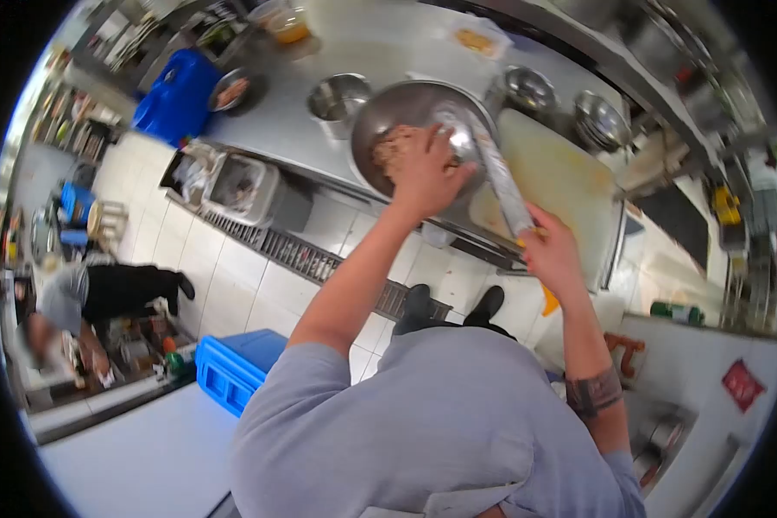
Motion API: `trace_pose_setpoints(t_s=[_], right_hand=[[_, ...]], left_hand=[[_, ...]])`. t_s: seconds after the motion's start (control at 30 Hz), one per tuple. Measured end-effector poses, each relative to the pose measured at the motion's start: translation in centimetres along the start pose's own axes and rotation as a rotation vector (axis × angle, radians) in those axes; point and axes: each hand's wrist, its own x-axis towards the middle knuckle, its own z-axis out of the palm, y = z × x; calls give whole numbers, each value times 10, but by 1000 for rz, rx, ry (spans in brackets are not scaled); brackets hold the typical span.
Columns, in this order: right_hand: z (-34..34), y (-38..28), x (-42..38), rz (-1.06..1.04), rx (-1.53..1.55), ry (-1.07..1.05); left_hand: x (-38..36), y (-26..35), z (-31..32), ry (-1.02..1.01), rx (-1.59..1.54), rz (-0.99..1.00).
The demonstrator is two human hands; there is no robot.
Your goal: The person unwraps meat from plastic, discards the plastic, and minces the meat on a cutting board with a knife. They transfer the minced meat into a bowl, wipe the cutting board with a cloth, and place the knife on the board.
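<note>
A clump of pinkish meat (389,157) lies in a wide metal bowl (378,114), toward the bowl's nine o'clock, with twelve at the top of the view. The left hand (429,173) is down over the bowl, its fingers spread at the meat's edge; I cannot tell how firmly they touch it. The right hand (551,250), outside the rim toward four o'clock, is closed around the yellow handle of a long shiny tool (502,183), which slants up toward eleven o'clock and crosses the bowl's right side; its far end is blurred. Outward from the bowl, a cutting board (561,160) with yellowish stains sits just beside it at three o'clock, a small metal pot (337,93) at ten, and a packet of yellow food (475,40) at one. A small metal bowl (531,86) stands at two. All rest on a steel counter (375,39). Farther off, a blue jug (174,97) stands between nine and ten o'clock, and a grey bin (278,194) between eight and nine. A blue crate (237,371) sits near seven, and another person (104,289) in dark trousers is at eight, well apart.
</note>
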Motion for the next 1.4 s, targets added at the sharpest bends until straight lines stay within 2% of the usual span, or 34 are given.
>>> trace_pose_setpoints(t_s=[0.07,0.13,0.17,0.23,0.3,0.37,0.43,0.5,0.53,0.57,0.6,0.67,0.73,0.8,0.83,0.9,0.97,1.03,1.1,1.2,1.3,1.4], right_hand=[[1,19,6,-535,-427,312],[7,23,11,-549,-501,338],[8,24,6,-541,-578,388],[11,24,3,-496,-569,415],[8,27,9,-449,-553,436],[-3,41,6,-401,-409,411],[-17,78,3,-340,-334,450],[-32,114,-8,-72,-285,477],[-40,126,-19,-51,-278,497],[-48,131,-32,164,-129,497],[-56,138,-43,375,27,494],[-69,188,-52,386,37,557],[-72,213,-53,405,16,602],[-65,227,-45,407,87,620],[-61,232,-41,390,149,625],[-54,233,-34,404,174,639],[-46,229,-35,413,193,654],[-41,219,-42,347,227,579],[-32,205,-48,362,223,504],[-10,190,-50,394,220,408],[5,183,-48,413,254,374],[28,177,-43,380,238,328]], left_hand=[[-4,-17,-12,65,-38,-28],[-8,-34,-16,-43,120,-86],[-15,-41,-16,-62,101,-78],[-19,-58,-19,-151,51,-221],[-30,-69,-19,-56,38,-124],[-33,-51,-35,-181,-8,-244],[-35,-44,-42,-271,24,-195],[-43,-57,-38,-277,22,-119],[-46,-57,-39,-171,60,30],[-49,-52,-40,-59,94,177],[-51,-39,-46,-109,53,152],[-66,-21,-46,-225,-71,152],[-81,-6,-37,-338,-184,142],[-104,5,-15,-482,-277,31],[-118,-1,3,-478,-277,53],[-128,2,27,-534,-310,-131],[-128,0,53,-529,-277,-154],[-116,3,79,-514,-248,-183],[-102,6,102,-400,-153,-32],[-82,9,129,-424,-78,48],[-72,12,144,-488,-101,76],[-73,17,153,-431,-173,45]])
